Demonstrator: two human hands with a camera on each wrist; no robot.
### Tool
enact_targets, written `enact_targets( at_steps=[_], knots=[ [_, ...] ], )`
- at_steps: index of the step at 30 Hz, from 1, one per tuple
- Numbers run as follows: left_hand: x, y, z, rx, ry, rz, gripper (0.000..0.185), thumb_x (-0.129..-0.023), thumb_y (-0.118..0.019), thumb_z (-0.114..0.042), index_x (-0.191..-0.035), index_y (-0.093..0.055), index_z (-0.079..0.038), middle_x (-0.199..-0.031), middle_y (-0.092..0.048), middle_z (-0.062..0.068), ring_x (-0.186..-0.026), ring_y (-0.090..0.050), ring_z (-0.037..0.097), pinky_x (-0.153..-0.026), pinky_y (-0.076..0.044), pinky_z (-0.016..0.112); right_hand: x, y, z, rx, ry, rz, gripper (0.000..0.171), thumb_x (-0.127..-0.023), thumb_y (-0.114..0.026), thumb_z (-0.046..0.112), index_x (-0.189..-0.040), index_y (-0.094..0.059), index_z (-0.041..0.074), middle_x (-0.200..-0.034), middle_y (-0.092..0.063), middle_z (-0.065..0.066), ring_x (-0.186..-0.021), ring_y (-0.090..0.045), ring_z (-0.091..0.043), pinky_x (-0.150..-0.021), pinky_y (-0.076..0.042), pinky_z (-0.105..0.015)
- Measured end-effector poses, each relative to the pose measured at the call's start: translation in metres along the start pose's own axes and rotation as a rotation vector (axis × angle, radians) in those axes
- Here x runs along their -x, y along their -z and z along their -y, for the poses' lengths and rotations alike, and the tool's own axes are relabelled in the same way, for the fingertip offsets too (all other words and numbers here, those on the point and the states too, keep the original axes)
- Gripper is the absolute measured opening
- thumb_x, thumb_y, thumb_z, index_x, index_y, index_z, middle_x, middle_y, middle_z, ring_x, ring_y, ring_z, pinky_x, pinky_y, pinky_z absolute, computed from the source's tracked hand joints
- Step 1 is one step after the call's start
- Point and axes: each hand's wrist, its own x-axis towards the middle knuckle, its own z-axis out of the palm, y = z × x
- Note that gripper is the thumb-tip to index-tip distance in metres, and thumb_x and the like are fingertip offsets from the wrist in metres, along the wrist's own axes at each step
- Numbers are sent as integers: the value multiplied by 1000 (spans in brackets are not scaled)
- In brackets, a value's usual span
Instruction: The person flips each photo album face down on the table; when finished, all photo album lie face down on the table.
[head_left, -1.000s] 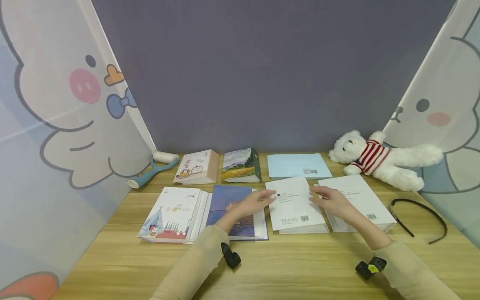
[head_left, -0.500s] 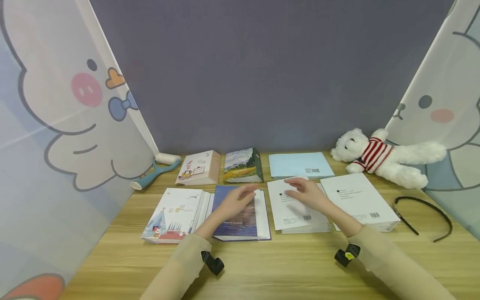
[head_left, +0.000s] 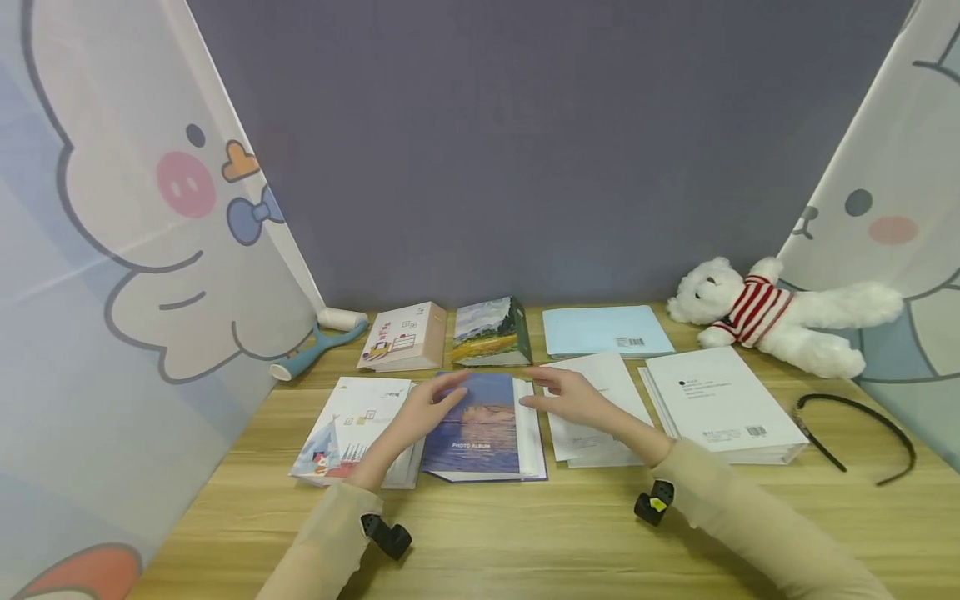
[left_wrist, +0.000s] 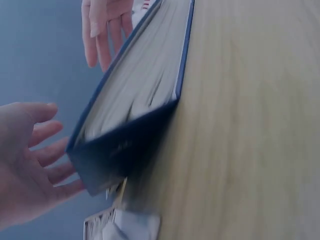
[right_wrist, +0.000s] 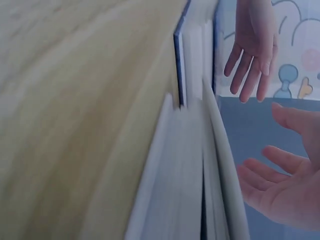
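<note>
A blue photo album (head_left: 480, 425) with a seascape cover lies in the front row, its white page edges showing on the right. My left hand (head_left: 423, 408) hovers by the album's left side, fingers extended. Over its right edge reaches my right hand (head_left: 573, 398), fingers loosely spread, partly covering a white-backed album (head_left: 592, 446). In the left wrist view, the left hand (left_wrist: 30, 165) is beside the album's dark spine (left_wrist: 120, 150); whether the fingertips touch it I cannot tell. The right wrist view shows the right hand (right_wrist: 285, 175) holding nothing.
A white illustrated album (head_left: 348, 417) lies left, another white album (head_left: 720, 400) right. Behind are a pink-spined album (head_left: 401, 333), a landscape-cover album (head_left: 487, 329) and a light blue one (head_left: 607, 329). A lint roller (head_left: 318, 346), teddy bear (head_left: 780, 317) and black headband (head_left: 862, 404) flank them.
Both hands have let go of the white-backed album, which now lies flatter, and moved left to the blue photo album. The head view has shifted slightly.
</note>
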Motion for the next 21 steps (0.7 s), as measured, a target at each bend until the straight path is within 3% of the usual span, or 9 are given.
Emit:
enact_targets(
  at_steps=[3, 11, 17, 21],
  knots=[
    [1, 3, 12, -8, 37, -39, 46, -95, -56, -25, -138, -47, -9, -135, -54, 13, -127, -48, 32, -104, -39, 49, -3, -7, 1, -16, -7, 54, 58, -91, -62, 30, -138, -45, 1, -139, -47, -20, -126, -46, -39, -102, -41, -51],
    [4, 7, 23, -27, 133, -73, 55, -91, -61, -14, -140, -40, -1, -140, -43, 25, -125, -47, 42, -98, -44, 51, -6, -22, 4, 20, -66, 170, 66, -89, -65, 29, -142, -38, 1, -147, -33, -23, -132, -35, -43, -101, -40, -54],
    [6, 6, 28, -51, 281, -23, 64, -92, -60, -17, -144, -30, 4, -133, -49, 29, -115, -54, 43, -90, -51, 46, -8, -29, 7, 66, -144, 209, 83, -84, -69, 39, -145, -30, -1, -150, -23, -27, -138, -23, -43, -107, -30, -59],
    [8, 7, 30, -64, 322, 19, 60, -95, -57, -25, -140, -35, 8, -122, -59, 27, -104, -63, 34, -84, -54, 42, -9, -33, 11, 119, -155, 237, 81, -86, -67, 38, -144, -29, -5, -149, -24, -28, -138, -23, -43, -108, -30, -57]
  ],
)
